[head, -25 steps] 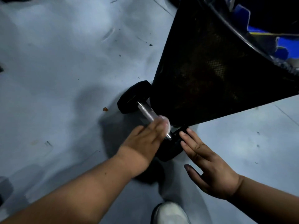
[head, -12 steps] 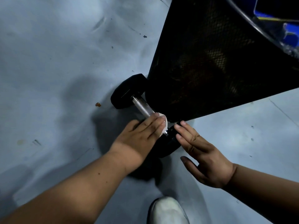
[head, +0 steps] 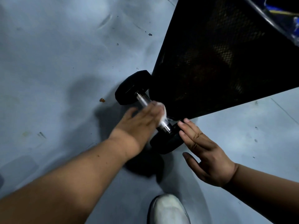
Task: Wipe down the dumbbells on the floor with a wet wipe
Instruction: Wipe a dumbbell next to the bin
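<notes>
Lying diagonally, dumbbell [head: 146, 109]; left hand [head: 139, 122] pressing wipe [head: 162, 113], right hand [head: 203, 151] flat.

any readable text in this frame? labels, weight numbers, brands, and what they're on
None legible.
Dumbbell: no weight number or brand readable on its black heads or metal handle.
Wet wipe: blank, blurred by motion under the left hand.
Blue item at the top right: yellow stripe, no readable print.
White shoe: no marking seen.
</notes>
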`<state>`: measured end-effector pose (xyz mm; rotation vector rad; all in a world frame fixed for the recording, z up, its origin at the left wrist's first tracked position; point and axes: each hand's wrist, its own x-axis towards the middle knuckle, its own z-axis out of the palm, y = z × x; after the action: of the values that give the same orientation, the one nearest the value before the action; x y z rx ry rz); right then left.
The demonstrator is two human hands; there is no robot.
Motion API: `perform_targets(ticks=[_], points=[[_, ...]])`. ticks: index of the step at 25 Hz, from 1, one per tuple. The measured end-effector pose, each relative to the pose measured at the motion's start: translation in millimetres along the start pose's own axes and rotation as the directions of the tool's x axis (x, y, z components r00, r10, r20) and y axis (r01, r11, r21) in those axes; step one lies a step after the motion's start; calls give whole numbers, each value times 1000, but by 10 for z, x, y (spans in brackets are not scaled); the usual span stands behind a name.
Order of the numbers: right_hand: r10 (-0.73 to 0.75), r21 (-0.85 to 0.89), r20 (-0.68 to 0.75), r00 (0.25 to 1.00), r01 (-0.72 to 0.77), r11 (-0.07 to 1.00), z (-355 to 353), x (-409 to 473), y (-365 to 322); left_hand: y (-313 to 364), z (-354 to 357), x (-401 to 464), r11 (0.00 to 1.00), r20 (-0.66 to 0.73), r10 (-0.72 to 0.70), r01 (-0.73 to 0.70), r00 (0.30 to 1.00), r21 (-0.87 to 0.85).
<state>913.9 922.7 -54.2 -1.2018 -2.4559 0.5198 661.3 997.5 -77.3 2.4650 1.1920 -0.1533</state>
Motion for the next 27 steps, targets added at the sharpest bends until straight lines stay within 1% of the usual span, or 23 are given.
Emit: perform_targets(ticks=[1, 2, 3, 4, 5, 7, 8, 9, 10, 12, 13, 14, 15, 17, 18, 19, 20, 22, 24, 26, 27], points=[[0, 4, 4, 1000, 0, 1000, -1, 3, 1, -88, -133, 23, 993, 38, -112, 113, 993, -27], [0, 5, 3, 1000, 0, 1000, 1, 0, 2, -125, -194, 42, 984, 12, -178, 178, 984, -21], [0, 3, -2, 1000, 0, 1000, 7, -6, -1, -81, -188, 57, 978, -32, -208, 207, 978, -31], [4, 3, -7, 1000, -4, 1000, 16, -13, -11, 20, -106, 52, 982, -53, -184, 181, 982, -61], [12, 4, -11, 1000, -12, 1000, 27, -21, -25, 176, -45, 3, 990, -45, -119, 116, 992, -75], [22, -2, -11, 1000, -22, 1000, 22, -28, -35, 395, 33, -118, 998, 35, 51, -52, 998, 40], [24, -3, -13, 1000, -24, 1000, 21, -20, -40, 338, 13, -121, 993, 64, 94, -98, 993, 62], [30, -2, -14, 999, -30, 1000, 22, -11, -45, 215, -23, -76, 995, 69, 91, -94, 993, 39], [38, 3, -9, 999, -38, 999, 22, -9, -57, 92, -88, -28, 999, 67, 37, -37, 997, 7], [40, 1, -15, 999, -40, 999, 30, -22, -62, -61, -196, 37, 993, 36, -118, 118, 992, 7], [38, -2, -24, 999, -38, 999, 34, -26, -69, -39, -177, 54, 989, 17, -147, 147, 989, -1], [41, -1, -30, 999, -41, 999, 42, -24, -79, 53, -126, 55, 991, 23, -135, 135, 991, -6], [46, 2, -34, 998, -46, 999, 50, -25, -91, 189, -63, 20, 995, 57, -94, 95, 994, -3], [44, -4, -35, 998, -44, 999, 50, -24, -99, 371, -11, -95, 999, 110, 34, -36, 993, 11], [38, -7, -34, 999, -38, 999, 47, -22, -101, 336, -26, -111, 997, 105, 77, -79, 991, 12], [34, -7, -31, 999, -34, 999, 47, -19, -108, 243, -41, -100, 996, 97, 91, -93, 991, 18], [31, -3, -28, 999, -32, 999, 50, -17, -115, 120, -68, -82, 998, 92, 64, -66, 994, 17], [35, -6, -26, 999, -35, 999, 65, -24, -138, -84, -146, -59, 998, 54, -56, 55, 997, 11], [28, -29, -29, 999, -29, 999, 80, -39, -171, -130, -132, -28, 989, 3, -139, 139, 990, -48], [9, -46, -20, 1000, -10, 999, 97, -44, -228, -38, -6, -51, 977, -27, -181, 177, 983, -119], [-1, -50, -7, 1000, 1, 999, 118, -44, -273, 28, 89, -97, 979, -70, -165, 155, 984, -131]])
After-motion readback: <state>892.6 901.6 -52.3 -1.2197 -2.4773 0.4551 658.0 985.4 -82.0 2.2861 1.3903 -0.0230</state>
